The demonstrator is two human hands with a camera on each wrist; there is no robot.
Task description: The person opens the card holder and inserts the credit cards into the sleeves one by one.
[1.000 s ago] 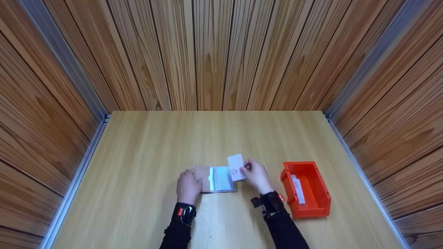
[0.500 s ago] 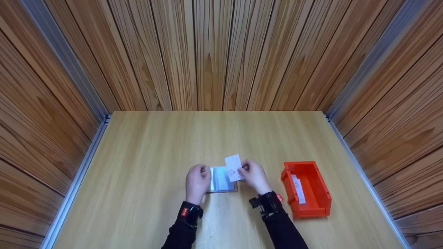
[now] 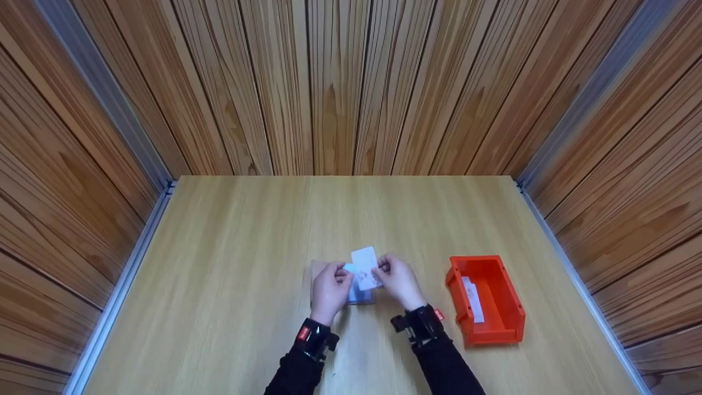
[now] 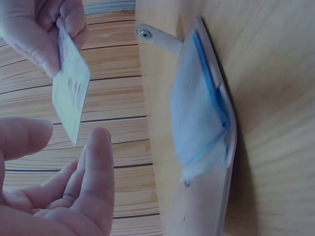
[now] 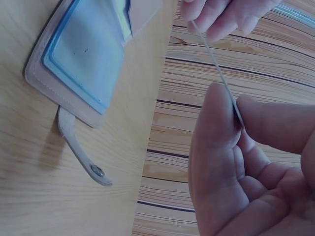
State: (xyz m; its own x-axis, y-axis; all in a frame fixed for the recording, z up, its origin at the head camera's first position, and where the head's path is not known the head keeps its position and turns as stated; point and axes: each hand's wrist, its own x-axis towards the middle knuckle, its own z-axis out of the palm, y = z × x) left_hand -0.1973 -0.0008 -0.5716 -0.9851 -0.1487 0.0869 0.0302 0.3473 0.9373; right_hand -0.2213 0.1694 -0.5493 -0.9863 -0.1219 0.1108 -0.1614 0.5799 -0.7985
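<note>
My right hand [image 3: 399, 281] pinches a white card [image 3: 364, 266] between thumb and index finger, holding it up over an open card holder. Faint printing shows on the card [image 4: 71, 88] in the left wrist view. My left hand [image 3: 330, 288] is raised over the holder's left part, its thumb and fingertips apart, close to the card's free edge. The card holder [image 5: 93, 49] lies on the table with a pinkish cover and bluish clear sleeves [image 4: 197, 108]. Its snap strap [image 5: 81, 142] sticks out from one side.
An orange bin [image 3: 515, 307] stands on the table to the right, with a white strip [image 3: 473, 300] against its left inner wall. Wood-plank walls [image 3: 340, 88] enclose the back and sides of the wooden table [image 3: 219, 230].
My left hand has lifted off the card holder's left cover and moved right toward the card. My right hand has shifted slightly left, still pinching the card.
</note>
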